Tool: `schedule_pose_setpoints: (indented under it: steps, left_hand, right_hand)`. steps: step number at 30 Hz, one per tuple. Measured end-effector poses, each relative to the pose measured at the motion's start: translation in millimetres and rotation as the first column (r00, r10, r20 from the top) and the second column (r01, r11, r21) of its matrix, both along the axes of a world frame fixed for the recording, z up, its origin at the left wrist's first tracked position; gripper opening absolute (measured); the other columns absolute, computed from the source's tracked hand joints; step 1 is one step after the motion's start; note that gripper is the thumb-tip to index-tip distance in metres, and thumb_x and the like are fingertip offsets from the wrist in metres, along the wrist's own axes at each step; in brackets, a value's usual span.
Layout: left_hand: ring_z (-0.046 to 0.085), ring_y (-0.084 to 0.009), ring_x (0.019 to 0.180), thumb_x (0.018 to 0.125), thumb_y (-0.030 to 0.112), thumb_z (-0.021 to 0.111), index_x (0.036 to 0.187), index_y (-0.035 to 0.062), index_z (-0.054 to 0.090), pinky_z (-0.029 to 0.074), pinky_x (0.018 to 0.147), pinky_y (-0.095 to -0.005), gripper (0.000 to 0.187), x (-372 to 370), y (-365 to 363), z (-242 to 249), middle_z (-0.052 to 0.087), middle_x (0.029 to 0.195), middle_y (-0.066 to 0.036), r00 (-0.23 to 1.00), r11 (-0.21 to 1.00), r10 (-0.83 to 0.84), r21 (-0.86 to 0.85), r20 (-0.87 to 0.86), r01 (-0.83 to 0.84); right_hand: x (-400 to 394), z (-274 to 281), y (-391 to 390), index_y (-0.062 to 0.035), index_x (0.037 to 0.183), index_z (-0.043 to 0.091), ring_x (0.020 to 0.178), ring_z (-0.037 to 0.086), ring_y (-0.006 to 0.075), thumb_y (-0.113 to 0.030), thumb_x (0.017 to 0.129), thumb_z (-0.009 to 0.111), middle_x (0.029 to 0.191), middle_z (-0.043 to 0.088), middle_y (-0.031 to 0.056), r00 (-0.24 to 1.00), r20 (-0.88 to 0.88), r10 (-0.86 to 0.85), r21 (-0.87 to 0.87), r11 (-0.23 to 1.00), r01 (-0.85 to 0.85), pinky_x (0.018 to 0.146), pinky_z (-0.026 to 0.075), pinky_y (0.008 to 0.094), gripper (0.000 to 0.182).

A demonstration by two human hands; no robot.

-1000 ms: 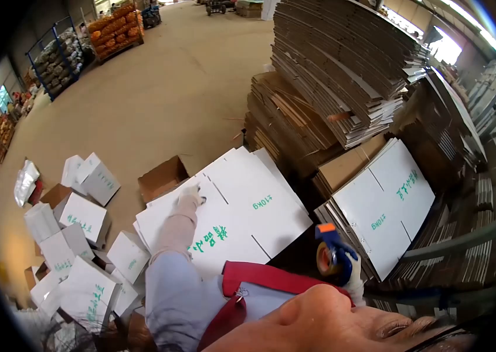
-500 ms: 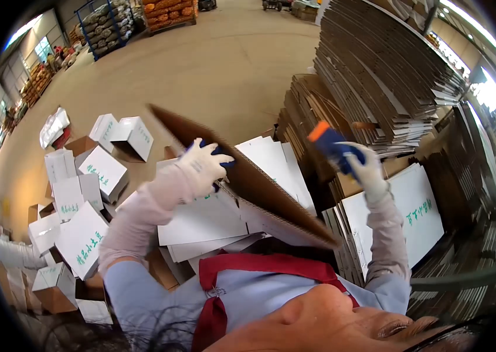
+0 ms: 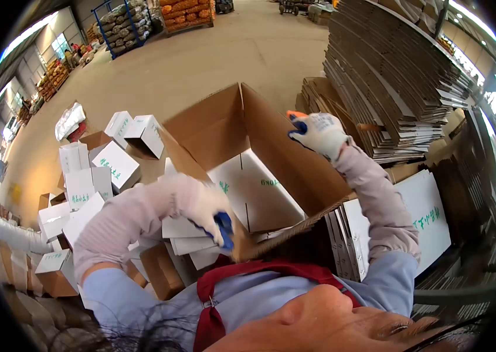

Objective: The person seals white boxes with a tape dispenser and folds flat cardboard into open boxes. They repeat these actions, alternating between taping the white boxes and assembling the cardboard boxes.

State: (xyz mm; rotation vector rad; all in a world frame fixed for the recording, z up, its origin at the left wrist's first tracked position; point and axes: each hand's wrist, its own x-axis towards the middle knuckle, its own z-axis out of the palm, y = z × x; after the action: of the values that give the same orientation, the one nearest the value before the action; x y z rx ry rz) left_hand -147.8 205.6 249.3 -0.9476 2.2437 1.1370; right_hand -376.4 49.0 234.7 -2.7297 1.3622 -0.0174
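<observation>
An opened-out cardboard box (image 3: 292,158), brown inside, stands in front of me with its top open. White panels with green print show down inside it. My left hand (image 3: 207,214), in a white glove with blue fingers, is closed at the box's near left wall, fingertips curled over the edge. Above the far right wall is my right hand (image 3: 321,132), gloved alike and closed around an orange-tipped tool (image 3: 296,114). Most of that tool is hidden behind the fingers, and I cannot tell its kind.
Made-up white boxes (image 3: 116,164) are heaped at the left. Flattened cartons (image 3: 394,70) rise in a tall stack at the right, with a white printed carton (image 3: 421,214) nearer me. Filled sacks (image 3: 122,26) stand on a blue rack farther off.
The folded cardboard has opened into a four-walled box. My left hand has come nearer to me along its edge; my right hand has moved left and up to the far wall.
</observation>
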Motion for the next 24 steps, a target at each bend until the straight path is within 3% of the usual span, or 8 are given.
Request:
schedule_pose_setpoints:
  steps: [7, 9, 11, 15, 19, 21, 22, 24]
  left_hand:
    - [0.063, -0.0291, 0.087, 0.078, 0.052, 0.060, 0.122, 0.0006, 0.049, 0.050, 0.076, -0.0366, 0.069, -126.0, -9.7, -72.4, 0.063, 0.101, -0.019, 0.977, 0.956, 0.215, -0.201, -0.015, -0.213]
    - [0.062, -0.0297, 0.089, 0.079, 0.050, 0.059, 0.115, -0.0013, 0.053, 0.049, 0.078, -0.0379, 0.063, -98.4, -29.8, -86.0, 0.063, 0.103, -0.017, 0.958, 0.961, 0.273, 0.074, -0.083, -0.268]
    - [0.063, -0.0249, 0.088, 0.076, 0.049, 0.061, 0.110, 0.0024, 0.061, 0.049, 0.074, -0.0405, 0.058, -51.9, -46.6, -120.1, 0.065, 0.102, -0.010, 0.757, 0.544, 0.650, 0.653, 0.068, -0.527]
    - [0.064, -0.0295, 0.090, 0.073, 0.043, 0.065, 0.101, 0.0112, 0.068, 0.049, 0.077, -0.0428, 0.043, -78.9, -63.8, -87.3, 0.067, 0.100, -0.011, 0.896, 0.956, 0.115, -0.293, 0.429, 0.018]
    - [0.064, -0.0291, 0.089, 0.072, 0.041, 0.065, 0.098, 0.0113, 0.070, 0.050, 0.076, -0.0422, 0.039, -68.6, -71.5, -109.4, 0.068, 0.098, -0.010, 0.882, 0.914, 0.182, -0.407, 0.434, 0.011]
    - [0.064, -0.0282, 0.088, 0.073, 0.038, 0.067, 0.091, 0.0067, 0.070, 0.050, 0.074, -0.0409, 0.036, -39.3, -89.0, -77.0, 0.068, 0.094, -0.012, 0.841, 0.691, 0.345, -0.719, 0.417, 0.072]
    - [0.065, -0.0280, 0.088, 0.072, 0.035, 0.069, 0.085, 0.0052, 0.070, 0.051, 0.072, -0.0391, 0.032, -10.2, -92.8, -62.9, 0.068, 0.091, -0.015, 0.929, 0.151, 0.361, -0.988, 0.087, 0.034]
    - [0.064, -0.0283, 0.089, 0.073, 0.035, 0.069, 0.096, 0.0041, 0.067, 0.051, 0.075, -0.0390, 0.038, 57.0, -118.9, -32.4, 0.066, 0.095, -0.019, 0.721, 0.135, 0.666, -0.920, -0.191, -0.368]
  right_hand:
    - [31.3, -27.2, -16.3, -0.0173, 0.105, 0.065, 0.100, 0.061, 0.0223, -0.045, 0.083, 0.048, 0.112, 0.063, 0.0000, 0.999, -0.041, -0.014, 0.073, 0.997, 0.017, 0.083, 0.048, 0.0358, 0.040]
    - [23.5, -29.9, -17.9, -0.0175, 0.107, 0.064, 0.100, 0.061, 0.0229, -0.046, 0.083, 0.048, 0.115, 0.062, -0.0010, 0.998, -0.061, 0.011, 0.051, 0.999, -0.008, 0.083, 0.048, 0.0364, 0.041]
    - [17.4, -32.2, -15.3, -0.0174, 0.111, 0.062, 0.102, 0.060, 0.0233, -0.046, 0.084, 0.047, 0.120, 0.059, -0.0009, 1.000, 0.025, -0.014, 0.031, 0.999, 0.013, 0.085, 0.047, 0.0362, 0.042]
    - [25.0, -29.8, -2.3, -0.0172, 0.113, 0.062, 0.104, 0.059, 0.0228, -0.045, 0.084, 0.048, 0.122, 0.057, -0.0023, 1.000, -0.022, -0.006, 0.025, 1.000, 0.006, 0.087, 0.046, 0.0357, 0.042]
    - [21.5, -39.2, -2.4, -0.0160, 0.108, 0.063, 0.099, 0.060, 0.0228, -0.044, 0.085, 0.047, 0.122, 0.058, -0.0026, 0.999, 0.049, 0.010, -0.017, 1.000, -0.009, 0.083, 0.047, 0.0378, 0.040]
    - [20.4, -44.9, -5.9, -0.0164, 0.102, 0.065, 0.094, 0.061, 0.0242, -0.045, 0.084, 0.047, 0.114, 0.062, 0.0008, 0.994, 0.109, 0.016, -0.080, 0.997, -0.007, 0.080, 0.047, 0.0385, 0.038]
    - [21.2, -42.1, -6.0, -0.0159, 0.102, 0.065, 0.091, 0.062, 0.0260, -0.045, 0.083, 0.052, 0.104, 0.064, 0.0052, 0.992, 0.129, -0.007, -0.056, 0.998, 0.014, 0.078, 0.047, 0.0382, 0.037]
    - [21.1, -43.1, -8.2, -0.0157, 0.102, 0.066, 0.086, 0.062, 0.0273, -0.044, 0.081, 0.058, 0.093, 0.066, 0.0096, 0.986, 0.153, -0.060, 0.008, 0.998, 0.060, 0.076, 0.047, 0.0376, 0.037]
